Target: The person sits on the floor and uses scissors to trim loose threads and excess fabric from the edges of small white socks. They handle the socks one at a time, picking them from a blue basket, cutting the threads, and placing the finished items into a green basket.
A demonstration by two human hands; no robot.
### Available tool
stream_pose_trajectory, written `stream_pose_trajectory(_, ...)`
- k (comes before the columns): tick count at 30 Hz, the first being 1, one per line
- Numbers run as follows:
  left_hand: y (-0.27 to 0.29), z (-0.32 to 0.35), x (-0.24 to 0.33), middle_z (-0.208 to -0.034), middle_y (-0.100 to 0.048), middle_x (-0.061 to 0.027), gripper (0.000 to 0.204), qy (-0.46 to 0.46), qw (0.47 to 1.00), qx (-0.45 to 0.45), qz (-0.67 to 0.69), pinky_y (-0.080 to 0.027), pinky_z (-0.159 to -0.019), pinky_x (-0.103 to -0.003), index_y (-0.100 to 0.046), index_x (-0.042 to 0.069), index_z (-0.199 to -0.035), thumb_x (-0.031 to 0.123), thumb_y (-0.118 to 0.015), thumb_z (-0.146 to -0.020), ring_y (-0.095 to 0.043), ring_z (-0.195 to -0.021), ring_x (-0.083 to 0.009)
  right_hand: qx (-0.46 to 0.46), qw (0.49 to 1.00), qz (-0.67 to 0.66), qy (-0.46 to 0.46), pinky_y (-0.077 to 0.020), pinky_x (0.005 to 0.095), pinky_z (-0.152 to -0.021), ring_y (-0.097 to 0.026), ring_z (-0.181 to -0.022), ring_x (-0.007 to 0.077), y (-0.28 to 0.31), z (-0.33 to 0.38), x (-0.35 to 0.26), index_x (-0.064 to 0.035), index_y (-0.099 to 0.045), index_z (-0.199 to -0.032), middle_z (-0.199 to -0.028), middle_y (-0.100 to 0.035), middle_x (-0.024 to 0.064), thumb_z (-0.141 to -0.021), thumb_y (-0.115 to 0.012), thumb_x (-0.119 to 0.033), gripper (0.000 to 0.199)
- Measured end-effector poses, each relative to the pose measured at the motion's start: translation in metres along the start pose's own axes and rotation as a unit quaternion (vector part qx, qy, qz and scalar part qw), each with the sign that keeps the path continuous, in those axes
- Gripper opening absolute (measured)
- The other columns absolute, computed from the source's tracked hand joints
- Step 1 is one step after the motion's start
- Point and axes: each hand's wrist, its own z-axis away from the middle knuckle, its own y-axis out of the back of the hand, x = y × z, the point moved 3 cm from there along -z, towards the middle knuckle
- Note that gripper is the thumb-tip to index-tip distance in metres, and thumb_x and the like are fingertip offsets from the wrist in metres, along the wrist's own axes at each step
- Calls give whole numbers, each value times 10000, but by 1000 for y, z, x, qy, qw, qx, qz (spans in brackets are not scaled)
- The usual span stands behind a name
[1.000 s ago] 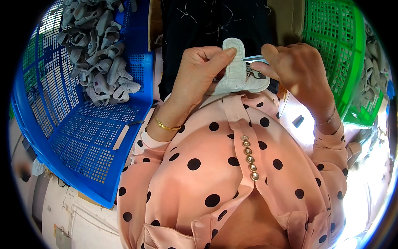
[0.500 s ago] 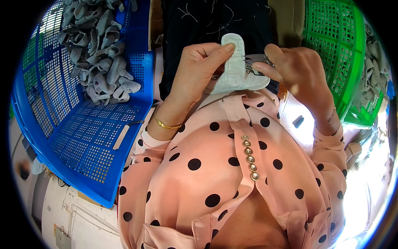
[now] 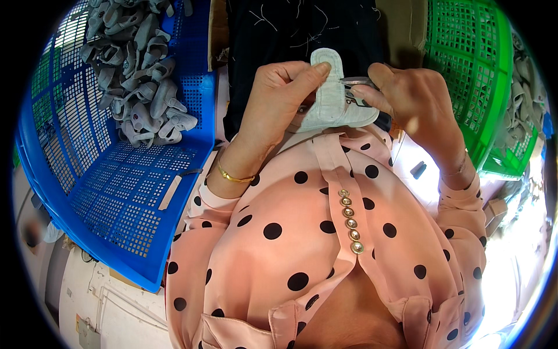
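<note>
My left hand pinches a pale grey-white stitched piece, which looks like a small shoe upper, with the thumb pressed near its rounded top flap. A row of stitching follows the flap's edge, and dark printing shows on the part to the right. In my right hand is a pair of metal thread snips, gripped between thumb and fingers. Their tips point left and meet the right edge of the flap, close to my left thumb. The piece's lower left part is partly covered by my left hand.
To the left stands a blue perforated basket with a heap of grey stitched pieces. A green basket is at the right, with more grey pieces beyond it. Loose threads lie on dark cloth over my lap.
The snips' blades have come closer together and look narrower at the flap's edge. My right hand has tilted slightly; my left hand and the piece barely move.
</note>
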Motion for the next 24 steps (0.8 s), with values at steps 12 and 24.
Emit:
stream_pose_trajectory(12,-1,0,-1,-598,-578,16,258,26,1000,9,12,-316,-444,-190,-700,48,-727,222,-676,-917,-461,-498,-23,17,999,40,-8,-355,318,-396,-522,-446,246,-7,3,-5,-94,-481,-673,-493,-475,72,-848,-689,-372,389)
stream_pose_trajectory(24,-1,-1,0,-593,-564,21,282,26,1000,3,3,-289,-426,-190,-694,40,-759,264,-665,-927,-434,-491,-18,81,955,-219,-181,-463,337,-479,-617,-538,278,-17,7,16,-85,-566,-932,-613,-602,84,-817,-733,-388,365)
